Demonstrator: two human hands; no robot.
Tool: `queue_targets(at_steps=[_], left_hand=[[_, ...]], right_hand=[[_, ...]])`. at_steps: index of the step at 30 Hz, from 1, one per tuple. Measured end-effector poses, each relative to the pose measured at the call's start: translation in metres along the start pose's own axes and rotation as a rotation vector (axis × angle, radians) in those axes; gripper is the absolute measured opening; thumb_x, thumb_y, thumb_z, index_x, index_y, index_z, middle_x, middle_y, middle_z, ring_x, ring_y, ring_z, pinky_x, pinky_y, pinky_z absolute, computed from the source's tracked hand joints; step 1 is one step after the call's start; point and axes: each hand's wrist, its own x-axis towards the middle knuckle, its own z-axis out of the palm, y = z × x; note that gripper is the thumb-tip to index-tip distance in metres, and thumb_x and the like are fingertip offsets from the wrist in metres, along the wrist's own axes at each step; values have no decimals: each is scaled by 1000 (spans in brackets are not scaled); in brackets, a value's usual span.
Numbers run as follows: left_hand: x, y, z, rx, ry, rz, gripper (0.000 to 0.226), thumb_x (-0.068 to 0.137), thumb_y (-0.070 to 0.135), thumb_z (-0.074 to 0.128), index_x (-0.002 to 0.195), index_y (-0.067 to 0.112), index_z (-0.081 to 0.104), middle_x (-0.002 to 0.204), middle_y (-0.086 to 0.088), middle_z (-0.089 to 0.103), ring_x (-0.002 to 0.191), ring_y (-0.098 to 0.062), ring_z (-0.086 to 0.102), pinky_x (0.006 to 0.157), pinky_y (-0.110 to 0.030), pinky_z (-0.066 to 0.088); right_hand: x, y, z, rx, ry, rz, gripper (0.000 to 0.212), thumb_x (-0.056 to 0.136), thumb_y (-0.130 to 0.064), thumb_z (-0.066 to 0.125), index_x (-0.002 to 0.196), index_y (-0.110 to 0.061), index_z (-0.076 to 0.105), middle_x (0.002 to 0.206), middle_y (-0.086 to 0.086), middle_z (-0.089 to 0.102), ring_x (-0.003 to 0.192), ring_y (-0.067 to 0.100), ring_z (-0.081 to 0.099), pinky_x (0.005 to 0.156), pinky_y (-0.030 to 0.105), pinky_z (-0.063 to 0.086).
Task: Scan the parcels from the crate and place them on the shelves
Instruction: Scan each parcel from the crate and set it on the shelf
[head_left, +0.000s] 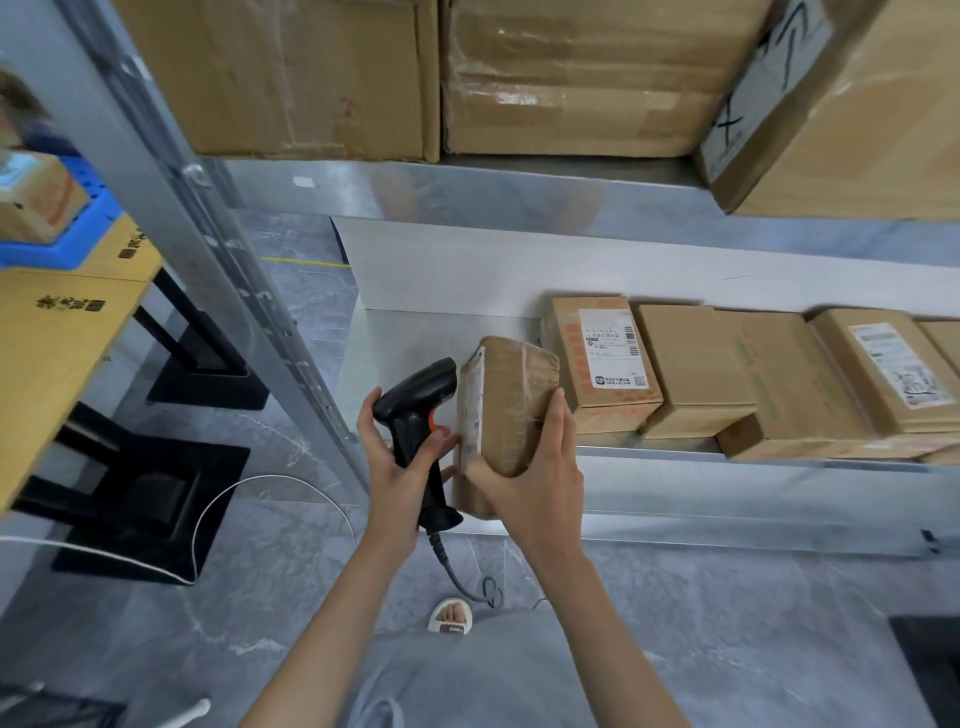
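Note:
My left hand (397, 457) grips a black barcode scanner (415, 400) with an orange trigger; its head faces the labelled side of a taped brown parcel (511, 400). My right hand (535, 467) holds that parcel from the right and below, tilted, just in front of the lower metal shelf (405, 338). A row of several brown parcels (696, 364) lies on that shelf to the right. The blue crate (67, 234) sits at the far left on a wooden table with one parcel (36, 202) in it.
Large cardboard boxes (571, 78) fill the upper shelf. A grey shelf upright (208, 244) runs diagonally left of my hands. The scanner's cable (457, 571) hangs toward the grey floor, and a white cable (208, 519) loops near the table's black legs (156, 493).

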Motion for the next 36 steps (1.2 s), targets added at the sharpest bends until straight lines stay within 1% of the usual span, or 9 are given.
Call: queue_targets(at_steps=[3,7,10,13,20,24,26,31,36], left_hand=[[4,-2,-4,-16,47,-54,75,95,2,69,142,50,35,126,-19,68,108,-32,74,104,-60,50],[3,-2,-4,1,48,-69,75,96,2,66,147,45,32,126,-25,67,109,-30,73,101,-52,54],[-1,2,-2,32,34,-49,74,97,6,66,145,50,31,133,-21,64,123,-35,65,108,-57,48],[-4,6,0,40,30,-16,73,98,7,66,142,53,32,136,-19,63,124,-32,65,109,-54,48],[-8,15,6,104,-8,97,75,89,18,76,135,59,35,146,-16,56,133,-27,57,117,-54,41],[-5,22,6,171,-37,181,75,87,25,81,130,68,37,146,-3,56,132,-14,58,117,-50,41],[-3,25,7,184,-63,206,75,85,31,81,134,65,35,145,-9,57,131,-18,59,118,-50,39],[5,32,11,179,-48,257,84,74,43,80,143,53,32,137,-20,62,127,-28,63,119,-50,39],[9,34,15,167,-47,285,82,75,42,79,141,53,32,140,-22,58,131,-35,58,119,-50,39]], right_hand=[[-1,5,-4,78,-4,-25,108,67,-64,57,159,-31,10,167,-6,10,137,22,42,87,27,37],[-4,10,-11,156,-35,-24,98,69,-63,46,157,-46,5,167,-17,0,137,21,43,85,26,39],[1,12,-18,192,-76,-47,88,76,-56,38,153,-56,-4,167,-20,-3,138,17,35,97,41,46],[6,14,-21,246,-124,-48,84,79,-48,35,155,-53,0,166,-20,1,132,8,28,109,50,40],[14,19,-22,351,-120,-61,86,85,-42,53,157,-48,7,166,-22,7,140,-18,10,116,35,30],[13,22,-23,549,-87,-20,85,85,-32,59,158,-39,16,165,-17,18,151,6,19,120,48,32],[16,21,-24,606,-115,-20,87,85,-28,60,159,-38,15,164,-14,21,151,11,23,118,50,34],[24,19,-26,690,-245,-28,99,78,-15,69,156,-30,9,158,-6,27,142,15,39,112,49,43],[28,19,-28,727,-247,-13,92,77,-11,72,149,-32,20,149,-10,39,134,9,48,107,47,48]])
